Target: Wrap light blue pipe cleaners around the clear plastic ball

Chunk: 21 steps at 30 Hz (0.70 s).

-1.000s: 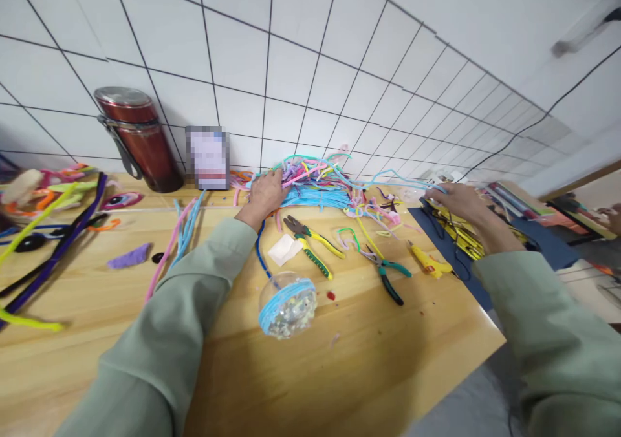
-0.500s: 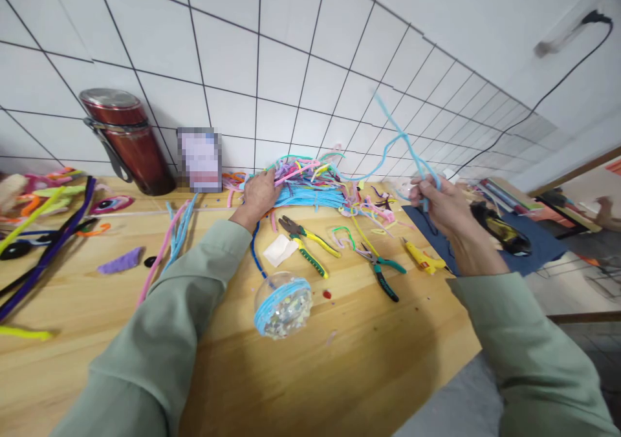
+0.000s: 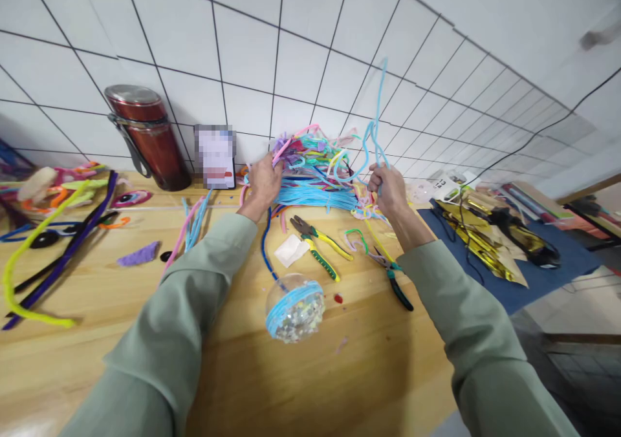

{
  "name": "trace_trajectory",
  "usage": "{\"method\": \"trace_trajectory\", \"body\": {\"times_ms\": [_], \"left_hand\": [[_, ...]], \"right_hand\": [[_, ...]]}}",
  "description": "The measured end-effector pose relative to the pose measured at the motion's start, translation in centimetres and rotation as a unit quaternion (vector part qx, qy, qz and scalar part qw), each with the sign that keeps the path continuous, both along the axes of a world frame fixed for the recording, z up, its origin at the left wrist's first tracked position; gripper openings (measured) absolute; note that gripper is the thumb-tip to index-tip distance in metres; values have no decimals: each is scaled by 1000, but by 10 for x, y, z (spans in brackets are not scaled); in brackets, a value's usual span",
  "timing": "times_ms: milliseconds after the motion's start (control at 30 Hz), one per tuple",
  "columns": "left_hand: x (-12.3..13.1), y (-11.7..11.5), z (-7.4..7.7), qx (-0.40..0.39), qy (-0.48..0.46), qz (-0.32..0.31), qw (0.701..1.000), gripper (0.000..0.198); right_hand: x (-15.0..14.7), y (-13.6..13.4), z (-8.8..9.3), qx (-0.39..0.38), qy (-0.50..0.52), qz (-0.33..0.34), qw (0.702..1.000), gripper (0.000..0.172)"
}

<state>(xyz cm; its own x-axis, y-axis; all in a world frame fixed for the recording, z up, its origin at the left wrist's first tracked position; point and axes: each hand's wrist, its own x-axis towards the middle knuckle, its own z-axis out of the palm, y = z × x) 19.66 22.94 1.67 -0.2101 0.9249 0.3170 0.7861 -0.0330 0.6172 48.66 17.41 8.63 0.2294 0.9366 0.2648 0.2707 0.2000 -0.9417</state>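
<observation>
At the left end of a tangled heap of colourful pipe cleaner pieces (image 3: 315, 149), my left hand (image 3: 263, 181) is closed on some pink and purple ones. Beneath that heap lies a bundle of light blue pipe cleaners (image 3: 315, 196). My right hand (image 3: 389, 190), at the heap's right side, pinches long light blue pipe cleaners (image 3: 374, 130) that bend and stick up in front of the tiled wall. Nearer to me sits a clear ball (image 3: 295, 308) with a light blue band and shiny bits inside; a dark blue stem (image 3: 266, 246) runs from it toward the bundle.
Yellow-green pliers (image 3: 323, 246) and a white paper scrap (image 3: 291, 249) lie mid-table. Green-black pliers (image 3: 398, 285) are partly under my right forearm. A red flask (image 3: 150, 139) and a phone (image 3: 216, 159) stand by the wall. Gold packets (image 3: 478, 236) rest on blue cloth (image 3: 548, 275).
My right hand has moved left to the heap, bringing the light blue pipe cleaners along. The coloured pieces by my left hand sit slightly higher above the blue bundle. The view has shifted.
</observation>
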Motion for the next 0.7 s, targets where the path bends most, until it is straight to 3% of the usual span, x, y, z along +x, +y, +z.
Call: {"method": "trace_trajectory", "body": {"times_ms": [167,400,567,700], "left_hand": [[1,2,3,23,-31,9,999,43],[-1,9,-3,61,-91,2,994,42],[-1,15,-10,78,-107,-1,991,42],[0,15,-10,75,-107,-8,991,42]], "right_hand": [[-2,3,0,7,8,-6,1000,27],[-18,9,3,-2,7,50,999,61],[-40,8,-12,-22,-115,112,987,47],[-56,16,-23,-39,-264,103,958,38]]}}
